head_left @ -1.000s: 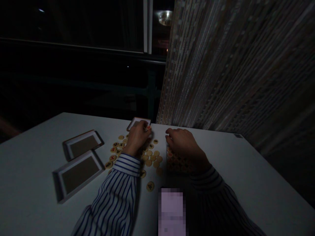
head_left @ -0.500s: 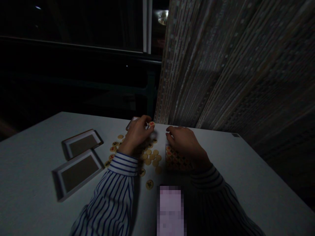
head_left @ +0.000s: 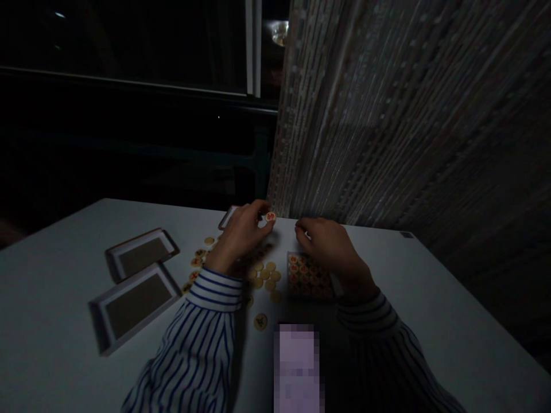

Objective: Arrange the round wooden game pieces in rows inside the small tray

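Between the thumb and fingers of my left hand (head_left: 245, 232) is a round Chinese chess piece (head_left: 270, 217) with a red character facing me, lifted above the table. My right hand (head_left: 325, 244) hovers beyond a clear box (head_left: 289, 287), partly covering it; its fingers are curled in, thumb tip close to the index tip, and nothing shows in them. Inside the box lie rows of red-marked pieces (head_left: 303, 269). Loose pieces, some blank side up (head_left: 270, 284), are spread under and around my left hand. One black-marked piece (head_left: 260, 322) lies nearer to me.
Two shallow, open trays or lids (head_left: 140, 252) (head_left: 133, 307) lie at the left of the white table (head_left: 430, 310). Another small case (head_left: 228, 217) sits partly behind my left hand. A phone-like object with a blurred screen (head_left: 297, 367) is in front. A string curtain (head_left: 365, 115) hangs behind.
My left hand has moved slightly right with the red-marked piece, whose face now turns more toward me. My right hand has shifted slightly right, its fingertips closer together, uncovering more of the box.
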`<state>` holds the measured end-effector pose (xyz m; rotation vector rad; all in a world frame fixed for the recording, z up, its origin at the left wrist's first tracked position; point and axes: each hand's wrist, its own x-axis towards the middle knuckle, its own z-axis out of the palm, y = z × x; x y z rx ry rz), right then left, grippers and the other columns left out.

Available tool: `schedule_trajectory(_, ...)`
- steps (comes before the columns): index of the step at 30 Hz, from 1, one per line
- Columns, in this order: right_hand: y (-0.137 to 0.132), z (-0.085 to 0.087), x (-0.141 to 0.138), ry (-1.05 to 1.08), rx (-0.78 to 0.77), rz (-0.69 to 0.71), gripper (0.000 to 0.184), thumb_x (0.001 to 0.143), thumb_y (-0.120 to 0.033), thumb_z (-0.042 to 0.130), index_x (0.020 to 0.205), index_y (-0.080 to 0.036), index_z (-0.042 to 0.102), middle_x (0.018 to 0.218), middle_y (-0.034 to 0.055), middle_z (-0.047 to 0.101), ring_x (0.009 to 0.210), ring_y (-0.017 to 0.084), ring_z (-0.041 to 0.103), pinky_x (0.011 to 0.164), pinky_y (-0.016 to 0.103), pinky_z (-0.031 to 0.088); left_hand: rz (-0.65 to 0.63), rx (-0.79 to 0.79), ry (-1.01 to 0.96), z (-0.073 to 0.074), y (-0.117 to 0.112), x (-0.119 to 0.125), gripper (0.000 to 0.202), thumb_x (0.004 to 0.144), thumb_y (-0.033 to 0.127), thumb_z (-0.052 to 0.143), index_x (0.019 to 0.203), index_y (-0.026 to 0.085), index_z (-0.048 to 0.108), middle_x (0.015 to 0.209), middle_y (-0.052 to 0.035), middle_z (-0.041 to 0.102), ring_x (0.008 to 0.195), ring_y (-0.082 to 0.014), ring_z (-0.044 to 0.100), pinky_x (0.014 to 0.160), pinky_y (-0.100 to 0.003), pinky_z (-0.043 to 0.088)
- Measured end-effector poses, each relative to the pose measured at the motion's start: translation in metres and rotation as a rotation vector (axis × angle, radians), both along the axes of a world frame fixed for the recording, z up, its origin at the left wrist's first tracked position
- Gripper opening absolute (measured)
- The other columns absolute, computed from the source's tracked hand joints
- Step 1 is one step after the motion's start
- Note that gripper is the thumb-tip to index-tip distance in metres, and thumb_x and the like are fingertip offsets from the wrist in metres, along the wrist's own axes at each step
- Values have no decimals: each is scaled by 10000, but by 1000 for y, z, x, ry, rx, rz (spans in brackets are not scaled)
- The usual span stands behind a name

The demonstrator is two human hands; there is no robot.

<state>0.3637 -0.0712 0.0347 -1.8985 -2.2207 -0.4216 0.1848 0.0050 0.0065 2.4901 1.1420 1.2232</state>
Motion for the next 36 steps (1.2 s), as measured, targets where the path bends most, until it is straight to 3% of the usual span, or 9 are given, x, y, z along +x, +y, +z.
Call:
schedule_trajectory(8, -4, -3, 11, -8, -2, -1, 299, 907, -285, 368, 955, -185, 646, 860, 81, 689, 792, 196, 618, 650, 281, 356, -8, 22, 22, 3, -8, 12, 269, 802, 317, 555, 1038, 187, 560, 852, -25, 634, 792, -172, 577, 708, -294, 437)
schedule_trajectory(16, -11, -12, 28, 79, -31, 25, 254, 888, -280, 407, 944, -201, 641, 862, 56, 685, 795, 177, 613, 655, 264, 356, -204, -77, -50, -1, -17, 29, 276, 794, 258, 580, 1060, 191, 548, 913, -22, 646, 835, -153, 603, 753, -287, 457)
schedule_trajectory(22, -13, -8, 43, 138, 7, 24, 257, 887, -286, 404, 936, -199, 641, 861, 52, 689, 768, 171, 614, 631, 260, 355, -273, -105, -30, -3, -21, 37, 271, 803, 239, 574, 1068, 191, 542, 939, -30, 643, 855, -158, 603, 765, -312, 464)
schedule_trajectory(36, -9, -15, 39, 377, -11, 145, 237, 873, -300, 453, 983, -212, 644, 857, 31, 690, 715, 145, 602, 665, 253, 404, -350, -147, -71, -5, -25, 46, 294, 798, 241, 582, 1083, 185, 537, 943, -27, 639, 864, -156, 604, 788, -303, 472)
